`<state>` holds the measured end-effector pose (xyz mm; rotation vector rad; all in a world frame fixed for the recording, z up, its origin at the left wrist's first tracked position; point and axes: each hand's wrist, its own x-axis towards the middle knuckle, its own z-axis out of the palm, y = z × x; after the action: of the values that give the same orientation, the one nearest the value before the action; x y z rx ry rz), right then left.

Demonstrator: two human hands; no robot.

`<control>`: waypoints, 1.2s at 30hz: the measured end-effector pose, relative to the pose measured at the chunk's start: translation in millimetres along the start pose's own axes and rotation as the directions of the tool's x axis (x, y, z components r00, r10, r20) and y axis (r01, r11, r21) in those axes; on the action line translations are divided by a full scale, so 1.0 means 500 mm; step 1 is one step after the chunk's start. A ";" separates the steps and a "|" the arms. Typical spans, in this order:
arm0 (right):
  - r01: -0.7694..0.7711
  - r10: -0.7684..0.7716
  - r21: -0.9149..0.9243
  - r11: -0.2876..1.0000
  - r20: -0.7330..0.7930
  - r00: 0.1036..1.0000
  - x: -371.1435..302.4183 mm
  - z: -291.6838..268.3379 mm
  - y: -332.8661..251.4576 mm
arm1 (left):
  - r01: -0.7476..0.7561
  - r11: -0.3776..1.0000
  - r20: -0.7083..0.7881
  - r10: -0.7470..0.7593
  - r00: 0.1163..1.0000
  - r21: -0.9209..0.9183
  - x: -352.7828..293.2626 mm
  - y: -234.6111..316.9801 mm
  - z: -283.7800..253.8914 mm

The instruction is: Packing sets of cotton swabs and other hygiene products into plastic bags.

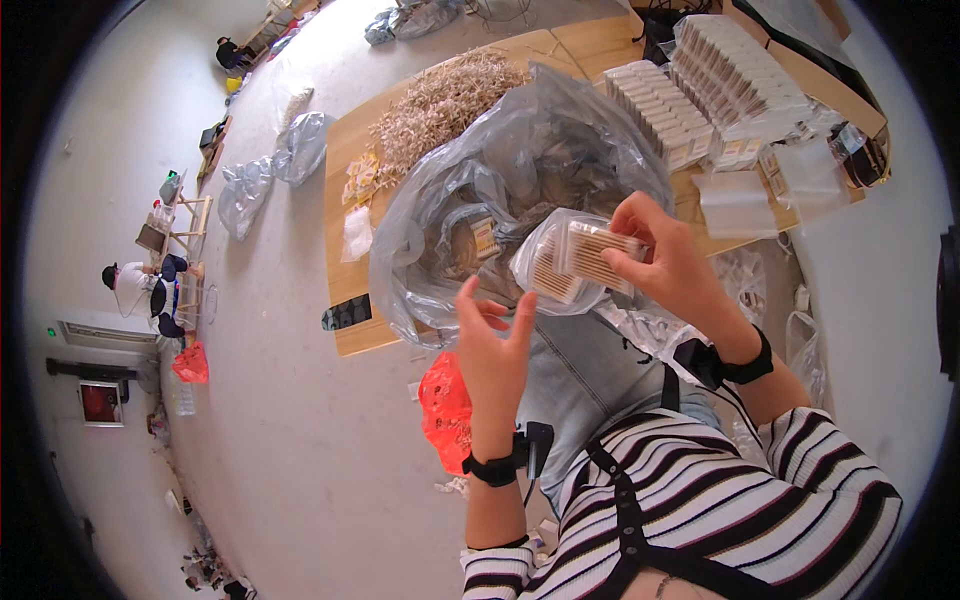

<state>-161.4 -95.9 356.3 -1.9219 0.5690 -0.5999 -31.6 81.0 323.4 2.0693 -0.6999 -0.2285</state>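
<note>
Table: pale wood point(345, 275), spread across the far side of the person's lap
Bag: big grey see-through plastic point(410, 260), mouth gaping, slumped over the near edge
Stacked packs: long rows of them point(658, 112) at the table's right side
Loose heap: short pale pieces point(445, 110) piled beyond the bag, to the left
Red bag: crumpled plastic point(445, 410), below the table's near edge
Right hand: point(655, 245) thumb and fingers pinched on the right end of a stick pack
Left hand: point(495, 340) thumb and fingers spread wide, holding nothing, thumb near the packs; contact unclear
Stick pack: clear wrap, pale sticks point(598, 252), raised over the bag's near side, overlapping a second pack point(545, 265) at its left
Small packet: yellowish point(484, 238), lying inside the grey bag
</note>
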 end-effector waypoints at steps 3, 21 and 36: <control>0.011 0.005 -0.221 0.975 0.072 0.997 0.002 0.026 -0.003 | 0.172 0.984 0.111 -0.167 0.980 -0.041 -0.018 0.010 0.018; 0.338 -0.332 -0.716 0.611 0.155 0.930 0.021 0.167 0.065 | 0.079 0.971 0.047 -0.070 0.996 -0.226 -0.005 0.021 0.051; 0.451 -0.408 -0.444 0.774 0.196 0.892 0.037 0.106 0.095 | -0.365 0.919 0.083 0.356 0.931 0.149 0.005 -0.019 0.052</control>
<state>-119.8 -89.6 295.8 -2.5777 0.2180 -0.7009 -36.8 64.9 301.2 2.0455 -1.1505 -0.0171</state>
